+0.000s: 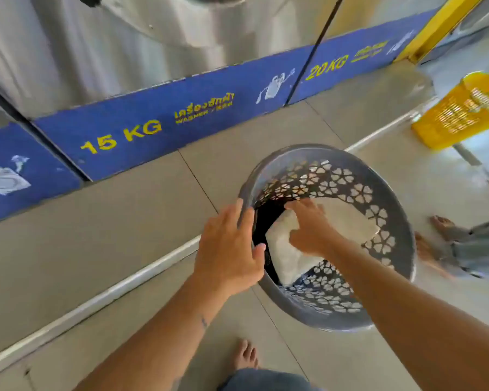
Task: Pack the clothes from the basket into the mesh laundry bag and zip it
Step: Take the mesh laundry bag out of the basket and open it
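Note:
A round grey plastic basket with flower-shaped cut-outs stands on the tiled floor at centre right. Inside it lie a white cloth item and dark clothing under it at the left. My left hand grips the basket's left rim, fingers outside and thumb over the edge. My right hand reaches into the basket and closes on the white cloth. Whether that white item is the mesh laundry bag, I cannot tell.
Steel washing machines with blue base panels marked 15 KG and 20 KG line the far side. A yellow plastic basket stands at the right. Another person's bare feet are beside the grey basket. My own foot is below.

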The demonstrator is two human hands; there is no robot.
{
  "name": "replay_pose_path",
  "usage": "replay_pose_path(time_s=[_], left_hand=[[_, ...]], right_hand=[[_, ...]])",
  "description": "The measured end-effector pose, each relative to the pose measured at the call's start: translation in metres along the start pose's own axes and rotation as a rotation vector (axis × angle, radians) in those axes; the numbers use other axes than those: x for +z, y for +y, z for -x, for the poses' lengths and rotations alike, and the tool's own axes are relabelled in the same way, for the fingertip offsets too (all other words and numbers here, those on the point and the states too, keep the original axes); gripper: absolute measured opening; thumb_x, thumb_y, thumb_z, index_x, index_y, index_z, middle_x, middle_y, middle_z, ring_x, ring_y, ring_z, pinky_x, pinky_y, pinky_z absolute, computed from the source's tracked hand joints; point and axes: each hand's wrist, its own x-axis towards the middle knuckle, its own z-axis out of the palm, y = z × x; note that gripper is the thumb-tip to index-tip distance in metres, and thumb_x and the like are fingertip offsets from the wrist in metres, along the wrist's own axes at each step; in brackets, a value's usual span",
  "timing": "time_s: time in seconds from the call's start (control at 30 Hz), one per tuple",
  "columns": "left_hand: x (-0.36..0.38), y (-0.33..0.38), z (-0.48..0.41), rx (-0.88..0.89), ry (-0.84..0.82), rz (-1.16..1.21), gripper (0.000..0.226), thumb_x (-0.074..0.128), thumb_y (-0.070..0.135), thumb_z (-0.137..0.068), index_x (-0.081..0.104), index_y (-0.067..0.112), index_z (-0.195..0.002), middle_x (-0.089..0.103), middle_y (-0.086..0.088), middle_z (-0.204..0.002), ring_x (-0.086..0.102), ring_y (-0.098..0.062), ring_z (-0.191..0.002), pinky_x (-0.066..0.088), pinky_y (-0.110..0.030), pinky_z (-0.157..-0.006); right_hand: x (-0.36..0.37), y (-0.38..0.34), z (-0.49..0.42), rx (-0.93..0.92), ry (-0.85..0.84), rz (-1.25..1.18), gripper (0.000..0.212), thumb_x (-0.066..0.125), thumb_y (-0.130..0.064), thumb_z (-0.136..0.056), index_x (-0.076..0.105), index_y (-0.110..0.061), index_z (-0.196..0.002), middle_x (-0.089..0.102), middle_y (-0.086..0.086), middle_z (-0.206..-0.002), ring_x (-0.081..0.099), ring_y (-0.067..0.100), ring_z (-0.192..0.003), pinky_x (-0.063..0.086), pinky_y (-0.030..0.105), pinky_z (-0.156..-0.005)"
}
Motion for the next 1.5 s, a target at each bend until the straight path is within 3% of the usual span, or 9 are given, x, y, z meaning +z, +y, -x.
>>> replay_pose_path(time_s=[0.17,0.3,0.5,0.83,0.97,1.1,1.2,1.3,1.5], left_hand=[[0.054,-0.024,-0.012,0.110,0.222,0.045,0.079,0.052,0.045,-0.085,0.034,0.009,-0.153,0.032,-0.013,-0.161,0.037,-0.030,-0.143,0.034,-0.044,-0.113],[0.058,-0.032,-0.012,0.177,0.277,0.051,0.078,0.048,0.050,-0.086,0.034,0.012,-0.153,0.032,-0.011,-0.161,0.036,-0.028,-0.145,0.037,-0.046,-0.114],[0.035,-0.036,0.004,0.177,0.145,-0.043,0.072,0.044,0.048,-0.095,0.021,0.021,-0.157,0.017,-0.002,-0.167,0.024,-0.025,-0.149,0.026,-0.042,-0.118],[0.016,-0.005,0.114,0.083,0.268,0.054,0.071,0.050,0.033,-0.095,0.018,0.023,-0.157,0.024,0.004,-0.163,0.030,-0.021,-0.146,0.029,-0.036,-0.114],[0.000,0.008,0.155,0.062,0.375,0.256,0.086,0.059,0.029,-0.092,0.005,0.029,-0.159,0.016,0.005,-0.166,0.020,-0.012,-0.150,0.023,-0.030,-0.117],[-0.012,0.007,0.193,0.062,0.539,0.584,0.070,0.064,0.007,-0.089,0.032,0.056,-0.128,0.044,0.025,-0.108,0.047,0.025,-0.088,0.035,0.002,-0.073],[-0.010,-0.008,0.218,-0.002,0.607,0.664,0.077,0.068,0.011,-0.085,0.033,0.049,-0.142,0.052,0.013,-0.131,0.053,-0.002,-0.115,0.042,-0.020,-0.096],[-0.013,-0.031,0.234,-0.076,0.754,0.630,0.061,0.064,0.010,-0.081,0.049,0.045,-0.129,0.065,0.011,-0.113,0.066,-0.021,-0.092,0.053,-0.035,-0.082],[-0.043,-0.093,0.245,-0.174,0.924,0.341,0.048,0.053,0.003,-0.084,0.063,0.029,-0.124,0.065,0.007,-0.111,0.056,-0.018,-0.100,0.042,-0.028,-0.085]], right_hand=[[0.031,0.046,-0.037,0.068,0.104,0.436,0.088,0.070,-0.023,-0.079,0.027,-0.037,-0.154,0.002,0.012,-0.169,-0.006,0.042,-0.154,0.005,0.064,-0.121],[0.055,0.057,-0.052,0.109,0.168,0.492,0.057,0.063,-0.033,-0.084,0.051,-0.037,-0.140,0.034,0.008,-0.158,0.015,0.036,-0.151,0.003,0.065,-0.119],[0.042,0.037,-0.022,0.036,0.384,0.243,0.032,0.055,-0.033,-0.089,0.067,-0.032,-0.119,0.065,0.000,-0.127,0.054,0.029,-0.123,0.029,0.058,-0.111],[-0.004,0.015,0.140,-0.230,0.727,-0.497,0.020,0.063,-0.016,-0.091,0.071,-0.019,-0.109,0.069,0.002,-0.099,0.063,0.025,-0.093,0.047,0.033,-0.077],[-0.019,-0.004,0.205,-0.453,0.663,-0.954,0.018,0.055,-0.011,-0.088,0.070,-0.019,-0.083,0.065,0.004,-0.076,0.059,0.021,-0.074,0.045,0.033,-0.069],[-0.010,-0.012,0.240,-0.581,0.450,-1.269,0.019,0.054,-0.008,-0.091,0.072,-0.012,-0.096,0.071,0.022,-0.093,0.066,0.032,-0.085,0.049,0.044,-0.077],[0.011,-0.020,0.240,-0.621,0.294,-1.371,0.027,0.045,-0.002,-0.097,0.068,-0.005,-0.112,0.072,0.020,-0.102,0.068,0.032,-0.090,0.051,0.041,-0.073],[0.035,-0.032,0.225,-0.589,0.207,-1.335,0.034,0.040,-0.005,-0.101,0.069,-0.010,-0.117,0.076,0.018,-0.108,0.073,0.032,-0.096,0.060,0.045,-0.076],[0.070,-0.078,0.180,-0.460,0.362,-0.942,0.035,0.057,-0.030,-0.077,0.062,0.003,-0.087,0.060,0.010,-0.073,0.057,0.025,-0.071,0.043,0.040,-0.062]])
